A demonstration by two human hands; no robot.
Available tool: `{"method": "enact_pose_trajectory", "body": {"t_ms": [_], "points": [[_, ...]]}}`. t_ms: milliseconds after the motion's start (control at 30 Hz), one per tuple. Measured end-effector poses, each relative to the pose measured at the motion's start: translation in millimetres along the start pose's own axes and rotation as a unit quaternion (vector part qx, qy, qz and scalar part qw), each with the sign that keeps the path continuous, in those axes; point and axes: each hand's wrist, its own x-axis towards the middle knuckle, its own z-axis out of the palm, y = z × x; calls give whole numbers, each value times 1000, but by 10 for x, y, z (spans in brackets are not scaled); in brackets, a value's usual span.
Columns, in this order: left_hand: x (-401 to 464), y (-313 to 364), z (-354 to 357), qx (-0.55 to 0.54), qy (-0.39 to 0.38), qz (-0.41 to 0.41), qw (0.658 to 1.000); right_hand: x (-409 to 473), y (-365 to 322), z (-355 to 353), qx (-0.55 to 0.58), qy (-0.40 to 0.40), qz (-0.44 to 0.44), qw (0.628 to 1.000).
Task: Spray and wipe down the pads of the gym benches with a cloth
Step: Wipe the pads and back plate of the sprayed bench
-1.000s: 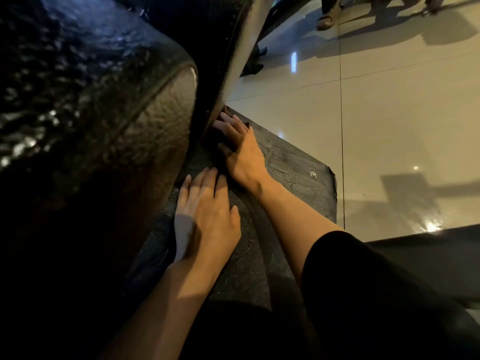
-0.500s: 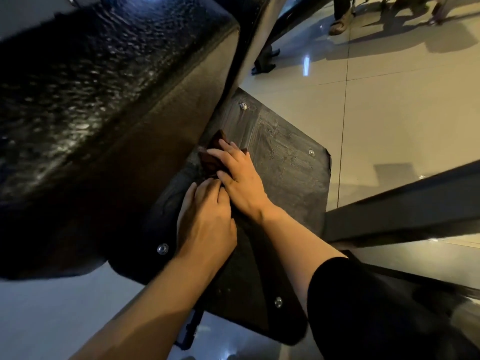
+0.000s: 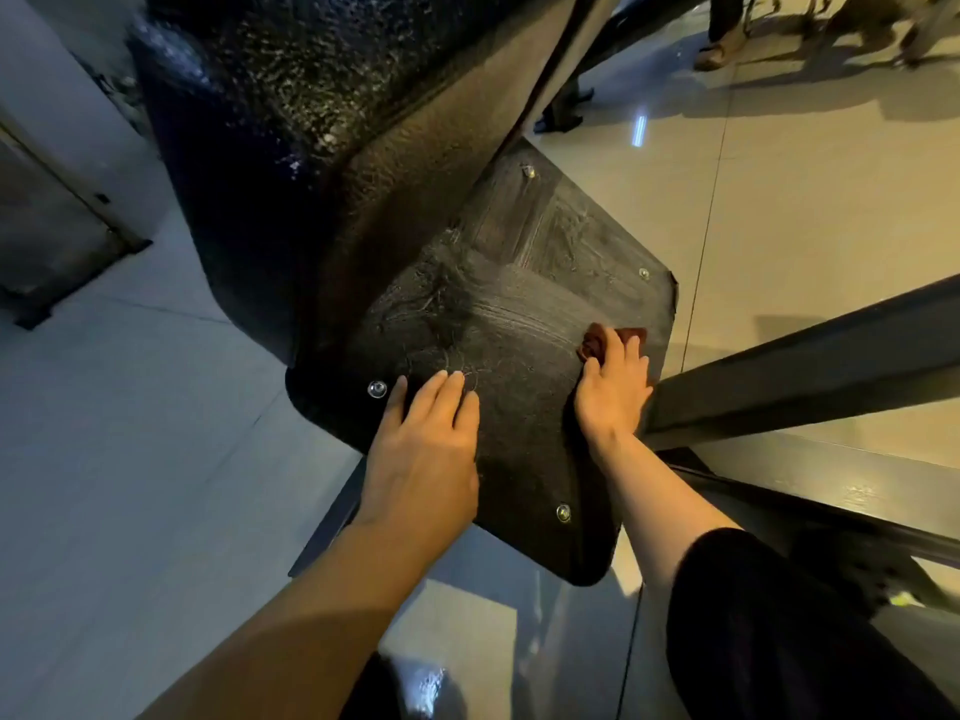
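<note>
A flat black seat pad (image 3: 519, 304) with metal studs at its corners fills the middle of the view. A thick black back pad (image 3: 311, 122), wet with droplets, rises from its far left side. My right hand (image 3: 613, 387) presses a dark reddish cloth (image 3: 597, 343) onto the pad's right edge, fingers laid over it. My left hand (image 3: 426, 444) rests flat on the pad's near left part, fingers straight, holding nothing. No spray bottle is in view.
A dark metal frame bar (image 3: 805, 371) runs from the right hand toward the right edge. Glossy beige floor tiles (image 3: 805, 200) surround the bench. A person's feet (image 3: 722, 49) stand at the top right. A grey machine base (image 3: 47, 241) sits at far left.
My right hand slid the cloth from the crease beside the back pad out to the seat pad's right edge. My left hand moved apart toward the near left. The camera pulled back.
</note>
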Motion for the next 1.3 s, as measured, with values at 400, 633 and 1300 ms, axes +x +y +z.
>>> {"method": "enact_pose_trajectory", "body": {"t_ms": [400, 633, 1300], "points": [[-153, -75, -38, -4, 34, -26, 999, -263, -483, 198, 22, -76, -262, 962], [-341, -147, -57, -12, 27, -41, 999, -535, -581, 212, -7, -9, -82, 997], [-787, -26, -108, -28, 7, -81, 996, -1281, -622, 248, 2, -62, -168, 984]]}}
